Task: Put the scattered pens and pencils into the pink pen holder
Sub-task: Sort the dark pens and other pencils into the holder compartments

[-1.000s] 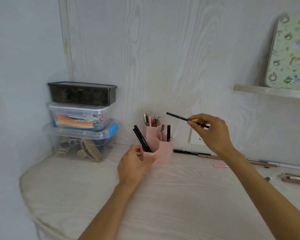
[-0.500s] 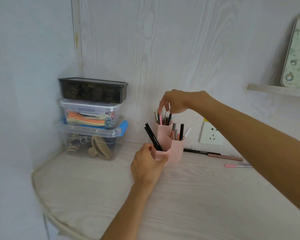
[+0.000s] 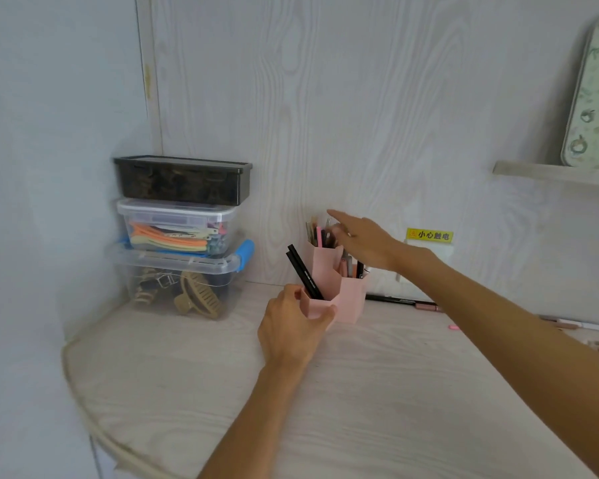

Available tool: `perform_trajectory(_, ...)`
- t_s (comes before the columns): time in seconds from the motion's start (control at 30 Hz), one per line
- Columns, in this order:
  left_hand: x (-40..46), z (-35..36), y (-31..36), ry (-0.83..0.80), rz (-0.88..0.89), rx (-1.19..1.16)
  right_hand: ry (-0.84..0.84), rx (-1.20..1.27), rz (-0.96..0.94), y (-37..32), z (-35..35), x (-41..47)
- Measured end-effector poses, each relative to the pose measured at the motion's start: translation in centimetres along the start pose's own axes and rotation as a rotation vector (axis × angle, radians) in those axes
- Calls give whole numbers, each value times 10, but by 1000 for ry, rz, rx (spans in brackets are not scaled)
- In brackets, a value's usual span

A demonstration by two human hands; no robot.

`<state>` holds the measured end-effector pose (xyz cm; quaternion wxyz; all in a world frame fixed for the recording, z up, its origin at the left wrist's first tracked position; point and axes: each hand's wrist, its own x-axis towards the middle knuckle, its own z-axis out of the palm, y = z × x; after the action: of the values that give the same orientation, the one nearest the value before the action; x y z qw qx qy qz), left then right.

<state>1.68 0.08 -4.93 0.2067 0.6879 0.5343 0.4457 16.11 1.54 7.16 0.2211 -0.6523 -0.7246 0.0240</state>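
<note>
2 black pens (image 3: 305, 276) lean in the pink pen holder (image 3: 351, 302), gripped at its front compartment by the left hand (image 3: 293, 331). Right hand (image 3: 363, 242), emptied since dropping its pen, hovers fingers spread; more pens (image 3: 400, 300) remain on the desk.

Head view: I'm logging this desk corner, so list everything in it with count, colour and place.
pink pen holder: one, pink, several compartments, desk near the wall
black pens: two, leaning in the front compartment
loose pens: several, black and pinkish, desk right of the holder
storage boxes: three stacked, dark on top, two clear below, left corner
warning label: one, yellow, on the wall
tray: one, green patterned, on the shelf at right
left hand: grips the holder's front
right hand: fingers straight, holding nothing, over the rear compartment
</note>
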Motion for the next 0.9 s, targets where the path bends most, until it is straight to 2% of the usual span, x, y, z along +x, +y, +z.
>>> perform_trajectory(0.17,-1,-2,0,85,87,-11,256,261,-68,17,-19,-25)
perform_trajectory(0.23,-2,-6,2,157,190,-12,328,320,-14,38,-18,-41)
perform_trajectory(0.3,-6,-6,7,181,329,23,393,277,122,71,-7,-64)
perform_trajectory(0.37,-13,-5,12,124,459,58,397,148,260,103,9,-87)
perform_trajectory(0.5,-31,13,34,-98,636,75,201,-19,425,148,35,-117)
perform_trajectory(0.63,-29,45,54,-289,620,78,73,-161,436,157,49,-123)
perform_trajectory(0.77,-16,85,66,-436,509,211,53,-275,420,153,51,-120)
perform_trajectory(0.9,-7,112,65,-422,401,382,96,-202,363,153,54,-123)
